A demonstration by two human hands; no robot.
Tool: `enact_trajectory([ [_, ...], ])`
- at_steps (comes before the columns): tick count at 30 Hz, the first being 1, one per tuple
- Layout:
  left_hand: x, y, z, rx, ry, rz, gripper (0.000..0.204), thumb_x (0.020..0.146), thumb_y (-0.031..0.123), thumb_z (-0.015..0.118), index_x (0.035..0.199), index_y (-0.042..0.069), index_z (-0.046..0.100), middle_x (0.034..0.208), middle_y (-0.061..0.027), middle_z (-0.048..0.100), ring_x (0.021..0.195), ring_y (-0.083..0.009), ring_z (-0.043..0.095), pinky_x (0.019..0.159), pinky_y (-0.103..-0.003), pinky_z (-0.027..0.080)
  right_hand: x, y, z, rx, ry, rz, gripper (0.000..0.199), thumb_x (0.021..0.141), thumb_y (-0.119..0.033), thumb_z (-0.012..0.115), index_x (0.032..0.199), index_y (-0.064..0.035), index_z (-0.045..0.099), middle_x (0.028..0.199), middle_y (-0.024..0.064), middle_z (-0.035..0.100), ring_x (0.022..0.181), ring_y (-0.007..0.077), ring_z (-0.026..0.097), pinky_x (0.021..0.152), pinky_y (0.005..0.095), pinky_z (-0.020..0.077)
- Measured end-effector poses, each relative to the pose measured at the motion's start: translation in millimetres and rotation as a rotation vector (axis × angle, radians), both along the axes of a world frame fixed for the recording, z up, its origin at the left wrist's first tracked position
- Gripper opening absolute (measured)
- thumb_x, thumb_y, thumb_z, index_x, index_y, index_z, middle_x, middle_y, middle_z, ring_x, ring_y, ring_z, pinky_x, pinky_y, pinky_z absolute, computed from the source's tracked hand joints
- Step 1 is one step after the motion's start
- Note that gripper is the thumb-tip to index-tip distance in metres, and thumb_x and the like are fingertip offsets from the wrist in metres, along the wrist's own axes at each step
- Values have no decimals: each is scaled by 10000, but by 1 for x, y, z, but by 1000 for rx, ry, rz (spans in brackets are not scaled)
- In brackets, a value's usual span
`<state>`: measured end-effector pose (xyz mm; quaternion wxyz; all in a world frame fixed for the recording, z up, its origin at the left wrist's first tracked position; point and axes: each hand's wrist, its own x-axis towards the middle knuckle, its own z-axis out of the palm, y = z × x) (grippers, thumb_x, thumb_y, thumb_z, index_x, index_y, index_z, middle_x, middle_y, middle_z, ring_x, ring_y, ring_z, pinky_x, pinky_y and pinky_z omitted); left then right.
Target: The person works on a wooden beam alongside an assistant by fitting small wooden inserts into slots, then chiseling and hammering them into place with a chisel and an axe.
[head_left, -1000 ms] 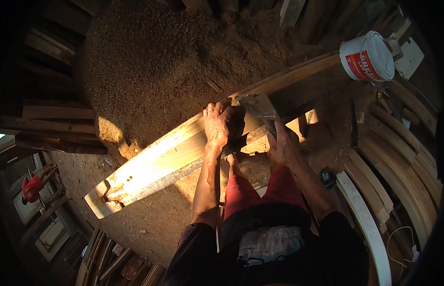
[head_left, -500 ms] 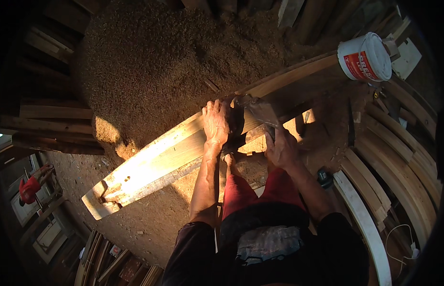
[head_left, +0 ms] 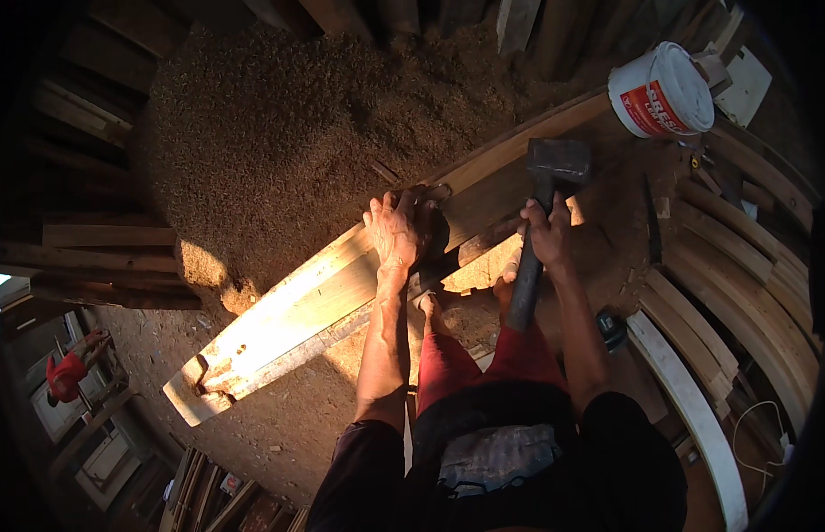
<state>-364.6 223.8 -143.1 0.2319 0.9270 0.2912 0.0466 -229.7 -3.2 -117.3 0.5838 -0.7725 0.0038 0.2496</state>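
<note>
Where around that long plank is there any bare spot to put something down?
The sunlit near stretch of the plank, left of the left hand, lies bare. So does the dusty floor below it. Beyond the plank the sawdust heap fills the ground. On the right, by the right hand with the hammer, curved slats and a white bucket crowd in.

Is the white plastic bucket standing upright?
No, the white plastic bucket lies tipped on its side near the stacked curved wooden slats.
</note>
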Motion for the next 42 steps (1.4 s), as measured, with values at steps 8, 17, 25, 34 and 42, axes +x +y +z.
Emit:
enact_trajectory([
  [8,-6,1,-2,-27,57,-7,332,948,387,626,1198,176,683,1103,-136,624,1011,-335,527,857,-462,390,22,17,23,-762,-384,406,555,953,-436,634,1027,97,503,861,340,659,801,509,666,679,561,532],
  [17,11,-4,9,-139,138,-36,339,961,402,613,1240,222,681,1167,-121,630,1082,-359,535,923,-500,398,36,-25,27,-598,-344,350,606,947,-430,651,1280,53,500,996,261,699,953,444,678,822,507,543],
  [25,0,-1,-5,-93,88,6,285,918,322,663,1174,207,708,1141,-93,692,1110,-356,612,959,-501,409,177,-126,104,-267,-276,-527,708,988,-421,591,1440,77,371,1138,288,625,980,343,659,887,437,519],
  [34,7,-5,10,-109,-52,-42,298,893,208,688,1175,111,686,1086,-108,682,1014,-325,611,904,-476,452,311,-170,135,-705,-797,-458,652,937,-392,643,1335,103,495,1248,328,604,1195,418,591,1002,457,471],
  [42,-12,-2,-4,-133,37,38,280,906,242,672,1160,125,694,1138,-90,672,1045,-325,590,913,-486,449,370,-167,132,-779,-1210,-160,481,942,-294,633,1352,-49,579,1259,252,629,1215,424,577,1033,484,452],
])
